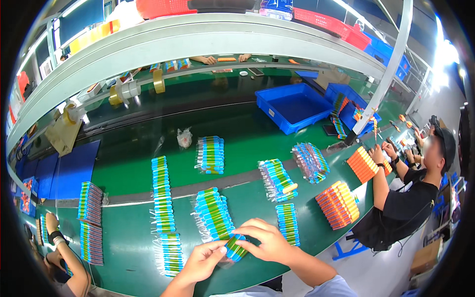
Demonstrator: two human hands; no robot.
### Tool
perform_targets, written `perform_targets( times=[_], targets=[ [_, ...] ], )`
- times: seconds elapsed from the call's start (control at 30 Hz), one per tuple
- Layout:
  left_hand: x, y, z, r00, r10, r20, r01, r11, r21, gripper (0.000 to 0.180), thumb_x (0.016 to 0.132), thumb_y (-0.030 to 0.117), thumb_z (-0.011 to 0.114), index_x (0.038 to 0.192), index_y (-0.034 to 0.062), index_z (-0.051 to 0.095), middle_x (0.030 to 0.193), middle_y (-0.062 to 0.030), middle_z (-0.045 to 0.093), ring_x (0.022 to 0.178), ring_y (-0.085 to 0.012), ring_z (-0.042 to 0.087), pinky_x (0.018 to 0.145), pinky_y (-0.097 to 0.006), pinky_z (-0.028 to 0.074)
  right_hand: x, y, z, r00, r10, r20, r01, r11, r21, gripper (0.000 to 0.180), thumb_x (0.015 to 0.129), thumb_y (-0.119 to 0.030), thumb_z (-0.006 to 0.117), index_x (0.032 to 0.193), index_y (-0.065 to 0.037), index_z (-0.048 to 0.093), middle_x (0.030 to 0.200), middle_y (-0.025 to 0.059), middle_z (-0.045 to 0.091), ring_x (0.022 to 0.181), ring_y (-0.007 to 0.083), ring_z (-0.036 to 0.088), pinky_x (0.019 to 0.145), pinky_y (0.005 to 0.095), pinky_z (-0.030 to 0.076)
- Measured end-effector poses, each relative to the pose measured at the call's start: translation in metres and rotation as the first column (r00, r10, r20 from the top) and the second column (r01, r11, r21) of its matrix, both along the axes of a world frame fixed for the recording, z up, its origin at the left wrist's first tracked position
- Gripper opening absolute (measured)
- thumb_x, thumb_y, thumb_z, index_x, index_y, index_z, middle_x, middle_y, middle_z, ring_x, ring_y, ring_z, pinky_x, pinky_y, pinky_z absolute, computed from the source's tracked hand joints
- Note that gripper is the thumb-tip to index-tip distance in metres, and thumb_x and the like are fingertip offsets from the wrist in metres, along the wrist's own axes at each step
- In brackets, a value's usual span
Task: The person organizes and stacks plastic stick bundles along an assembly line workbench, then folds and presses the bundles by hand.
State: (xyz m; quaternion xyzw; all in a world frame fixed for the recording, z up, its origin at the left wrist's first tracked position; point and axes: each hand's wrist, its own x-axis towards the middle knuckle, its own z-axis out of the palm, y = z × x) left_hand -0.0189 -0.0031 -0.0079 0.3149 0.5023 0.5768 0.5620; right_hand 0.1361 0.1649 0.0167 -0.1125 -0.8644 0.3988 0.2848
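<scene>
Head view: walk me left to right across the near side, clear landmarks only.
Two green-striped stacks → tall blue-and-green column → left hand → right hand → nearer orange stack → co-worker's black shirt.

Green table (126, 222), blue-green packets (213, 208), blue tray (294, 106)

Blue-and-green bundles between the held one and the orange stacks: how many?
3: nearest bundle beside the right hand; middle bundle beyond it, under a yellow piece; farthest bundle, upper right. Others may be hidden underneath.

A packet pile (214, 207) blocks the way ahead of the hands (202, 263); bare green tabletop (184, 223) opens leftward.
</scene>
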Motion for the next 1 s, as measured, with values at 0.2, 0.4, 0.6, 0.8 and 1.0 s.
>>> perform_targets(
  times=[0.2,0.4,0.6,0.8,1.0],
  targets=[
    [0.003,0.005,-0.009,0.973,0.134,0.189,-0.12,0.989,-0.085,0.026,0.101,0.006,0.05,0.119,-0.0062,0.064,0.107,-0.0109,0.069,0.096,-0.0201,0.069,0.087,-0.036,0.059,0.005,-0.007,0.001,0.991,-0.021,-0.129,0.091,0.816,0.571,0.029,0.078,-0.014,0.073,0.107,-0.015,0.074,0.108,0.0037,0.067,0.097,0.0213,0.064,0.079,0.0362,0.054],
    [-0.009,0.009,-0.036,0.885,0.282,0.371,-0.25,0.959,-0.132,0.015,0.097,0.007,0.053,0.102,-0.0015,0.065,0.091,-0.0092,0.067,0.077,-0.0192,0.068,0.073,-0.037,0.06,0.018,-0.016,0.007,0.958,0.174,-0.226,-0.019,0.83,0.557,0.022,0.077,-0.011,0.08,0.097,-0.009,0.071,0.107,0.0051,0.07,0.099,0.0253,0.068,0.084,0.0415,0.057],
    [-0.026,0.004,-0.022,0.841,0.381,0.384,-0.393,0.918,-0.048,0.015,0.101,0.011,0.052,0.105,0.0007,0.062,0.083,-0.0088,0.068,0.067,-0.0162,0.066,0.061,-0.033,0.058,0.06,-0.014,0.004,0.826,0.218,-0.519,-0.481,0.754,-0.448,0.012,0.094,-0.004,0.066,0.105,-0.002,0.061,0.096,0.0164,0.069,0.089,0.0248,0.069,0.079,0.0361,0.055],
    [-0.011,-0.003,-0.012,0.992,-0.025,-0.125,0.002,0.983,-0.182,0.023,0.102,0.012,0.054,0.115,-0.0044,0.063,0.085,-0.0106,0.071,0.071,-0.0159,0.07,0.061,-0.03,0.057,0.083,0.033,0.011,0.861,-0.141,-0.489,-0.255,0.711,-0.655,0.019,0.095,0.001,0.06,0.111,-0.004,0.051,0.092,0.0151,0.067,0.081,0.0157,0.063,0.073,0.0283,0.052],
    [0.01,0.016,-0.004,0.729,-0.152,-0.668,0.167,0.985,-0.043,0.022,0.1,0.014,0.058,0.11,-0.0021,0.068,0.089,-0.0124,0.072,0.074,-0.0145,0.07,0.064,-0.034,0.055,0.087,0.057,0.016,0.853,-0.418,-0.313,0.045,0.655,-0.754,0.017,0.095,-0.001,0.061,0.11,-0.005,0.053,0.097,0.0067,0.066,0.086,0.0095,0.062,0.08,0.0251,0.051]
  ],
)
